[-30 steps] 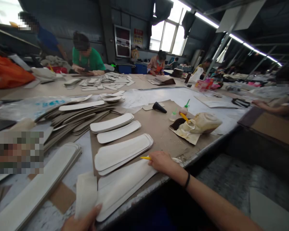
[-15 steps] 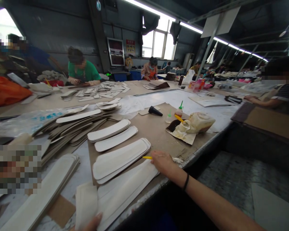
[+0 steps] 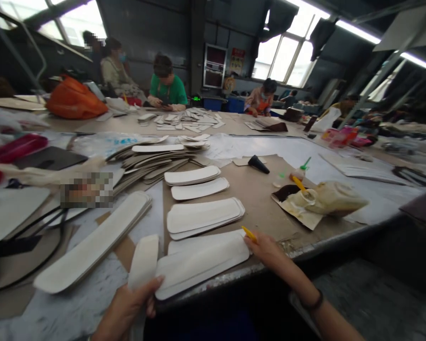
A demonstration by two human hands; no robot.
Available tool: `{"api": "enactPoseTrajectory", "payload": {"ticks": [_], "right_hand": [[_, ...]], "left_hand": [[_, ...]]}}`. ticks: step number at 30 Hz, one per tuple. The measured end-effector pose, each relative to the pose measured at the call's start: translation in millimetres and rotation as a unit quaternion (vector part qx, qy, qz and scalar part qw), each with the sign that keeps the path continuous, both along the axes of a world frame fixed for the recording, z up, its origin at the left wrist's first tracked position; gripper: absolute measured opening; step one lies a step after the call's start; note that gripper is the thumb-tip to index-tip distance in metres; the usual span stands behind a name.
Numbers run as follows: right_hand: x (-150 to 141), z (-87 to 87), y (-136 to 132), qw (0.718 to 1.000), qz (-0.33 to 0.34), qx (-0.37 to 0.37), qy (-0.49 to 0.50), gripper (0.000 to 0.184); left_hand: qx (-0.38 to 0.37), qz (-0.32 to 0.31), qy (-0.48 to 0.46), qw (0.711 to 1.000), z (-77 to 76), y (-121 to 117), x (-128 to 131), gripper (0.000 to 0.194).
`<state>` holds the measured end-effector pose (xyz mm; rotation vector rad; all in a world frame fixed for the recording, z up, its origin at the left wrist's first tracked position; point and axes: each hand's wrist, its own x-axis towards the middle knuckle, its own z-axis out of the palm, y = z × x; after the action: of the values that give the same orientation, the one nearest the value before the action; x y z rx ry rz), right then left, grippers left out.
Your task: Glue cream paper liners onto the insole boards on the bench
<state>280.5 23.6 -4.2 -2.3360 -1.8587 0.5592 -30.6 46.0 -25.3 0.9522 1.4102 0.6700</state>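
My left hand [image 3: 126,305] is closed on a bundle of cream strips [image 3: 144,259], its thumb by the near end of a white rounded panel [image 3: 202,263]. That panel overlaps others at the table's front edge. In my right hand [image 3: 270,251] is a thin yellow stick-like tool [image 3: 249,234], most of it hidden by the fingers. The right fingers are at the far right end of the panel. Just beyond lie more stacked white panels [image 3: 206,215], in several small piles on a brown sheet [image 3: 262,203].
A stained glue container [image 3: 337,196] with a yellow stick lies on the right, near a green-tipped bottle [image 3: 301,170] and a black cone [image 3: 258,164]. Long panels [image 3: 95,241] and a fanned pile [image 3: 152,163] are on the left. Co-workers sit across the table.
The view has swung left, so the scene sits further right. More of my left hand shows, with the cream strips. My right hand stays at the panel's end; the yellow tool points more upward.
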Motion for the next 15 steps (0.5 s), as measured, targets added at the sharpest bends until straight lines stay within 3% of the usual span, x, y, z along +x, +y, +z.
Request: {"api": "enactPoseTrajectory", "payload": {"ticks": [3,8,12,15], "right_hand": [[5,-4.3,3,0.998,-0.011,0.01,0.057,0.037],[6,-6.6,3,0.978,-0.063,0.048,0.194,0.037],[-3,-0.9,-2,0.927,-0.143,-0.005,0.347,0.041],[-9,2.1,-7,0.898,-0.189,-0.031,0.396,0.048]], "left_hand": [[-0.036,0.002,-0.08,0.996,3.3,1,-3,0.043],[-0.051,0.012,-0.134,0.99,3.6,5,-8,0.039],[-0.042,0.007,-0.12,0.992,2.0,6,-12,0.039],[-0.039,0.015,-0.125,0.991,2.5,6,-14,0.036]]}}
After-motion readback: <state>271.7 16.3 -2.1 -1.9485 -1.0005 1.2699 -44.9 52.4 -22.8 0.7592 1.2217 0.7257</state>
